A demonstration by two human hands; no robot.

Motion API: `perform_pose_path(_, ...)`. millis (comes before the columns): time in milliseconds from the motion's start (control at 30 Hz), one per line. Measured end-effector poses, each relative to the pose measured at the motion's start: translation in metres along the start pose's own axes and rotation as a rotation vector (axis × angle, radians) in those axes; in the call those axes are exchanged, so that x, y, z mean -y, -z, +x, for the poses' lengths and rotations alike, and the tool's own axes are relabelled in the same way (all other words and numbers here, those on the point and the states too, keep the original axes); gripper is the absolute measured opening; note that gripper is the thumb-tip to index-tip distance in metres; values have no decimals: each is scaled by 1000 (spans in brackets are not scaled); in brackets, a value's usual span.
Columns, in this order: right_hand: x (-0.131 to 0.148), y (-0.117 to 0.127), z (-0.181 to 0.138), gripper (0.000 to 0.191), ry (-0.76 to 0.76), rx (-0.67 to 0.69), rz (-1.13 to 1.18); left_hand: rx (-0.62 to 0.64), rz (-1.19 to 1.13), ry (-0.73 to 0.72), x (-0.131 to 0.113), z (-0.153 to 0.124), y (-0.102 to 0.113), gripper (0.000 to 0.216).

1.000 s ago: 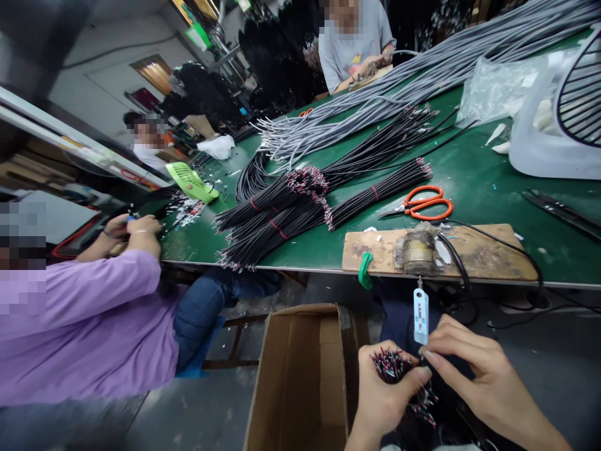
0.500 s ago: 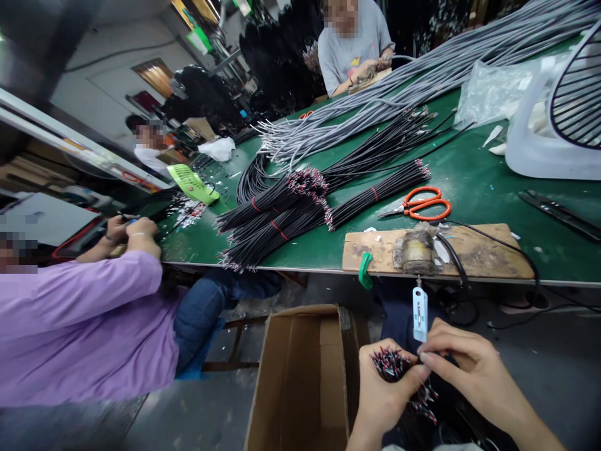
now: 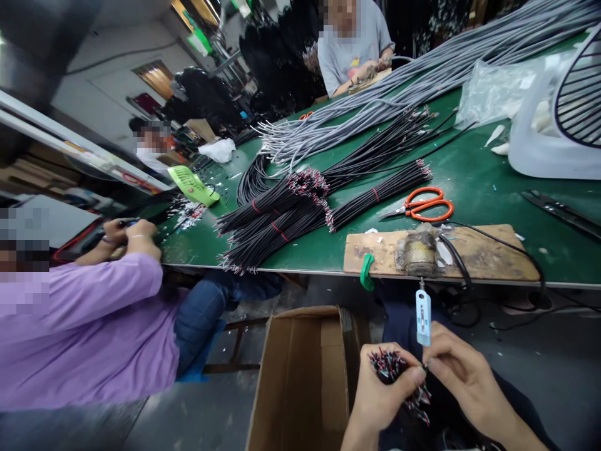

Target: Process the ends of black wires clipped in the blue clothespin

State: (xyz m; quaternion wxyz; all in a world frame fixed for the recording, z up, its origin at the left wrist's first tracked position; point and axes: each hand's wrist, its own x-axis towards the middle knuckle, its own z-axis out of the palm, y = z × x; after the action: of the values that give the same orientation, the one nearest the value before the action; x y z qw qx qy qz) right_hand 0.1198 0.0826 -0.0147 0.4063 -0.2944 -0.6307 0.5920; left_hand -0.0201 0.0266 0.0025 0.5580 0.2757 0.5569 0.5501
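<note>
My left hand (image 3: 382, 391) is wrapped around a bundle of thin black cables (image 3: 389, 364) whose red, white and dark wire ends fan out at the top. Beside its thumb, my right hand (image 3: 462, 376) is closed in a pinch on the end of a single cable (image 3: 426, 366). Just above these fingertips, a light-blue plastic piece (image 3: 423, 319) hangs on the shaft of a small motor (image 3: 420, 254). The motor is fixed to a wooden board (image 3: 491, 254) at the table edge. The lower part of the held bundle is partly hidden by my hands.
On the green table (image 3: 498, 188) lie tied black cable bundles (image 3: 263, 232), orange-handled scissors (image 3: 429, 205), grey cables (image 3: 328, 131) and a white fan (image 3: 535, 144). An open cardboard box (image 3: 300, 376) stands left of my hands. A co-worker in purple (image 3: 103, 326) sits at the left.
My right fingertips have shifted slightly down and right, still pinched at the cable end. The bundle in my left hand has tilted a little. The view has moved slightly.
</note>
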Motion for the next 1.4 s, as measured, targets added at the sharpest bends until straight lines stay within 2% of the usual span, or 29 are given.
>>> perform_pose_path(67,2,6,5,20,-184,101,167,66,57,-83,-7,2,3,30)
perform_pose_path(133,3,12,13,23,-301,109,237,63,77,-143,-10,2,3,26)
perform_pose_path(233,7,16,32,31,-316,23,236,35,93,-224,-14,-1,2,19)
perform_pose_path(367,20,12,53,39,-305,-41,210,-27,161,-404,-23,-1,1,12)
perform_pose_path(467,28,3,55,38,-378,-82,361,-90,234,-490,-31,3,0,11)
perform_pose_path(567,29,-4,50,36,-422,-123,571,-150,296,-500,-34,8,-2,10)
perform_pose_path(633,27,-6,48,33,-419,-110,660,-143,319,-485,-33,11,-4,9)
perform_pose_path(800,24,-4,49,34,-397,-33,760,-83,315,-438,-30,15,-7,5)
perform_pose_path(1033,17,0,42,44,-534,-17,856,-67,365,-418,-33,14,-7,3)
perform_pose_path(1100,8,7,37,47,-544,-45,817,-68,398,-420,-34,12,-7,3)
perform_pose_path(1167,-2,15,31,44,-510,-71,684,-68,410,-412,-33,10,-5,5)
perform_pose_path(1300,-10,28,22,25,-338,-11,209,-64,368,-311,-20,1,-1,13)
perform_pose_path(1400,3,28,20,13,-162,78,-42,-155,366,-218,-8,-7,0,18)
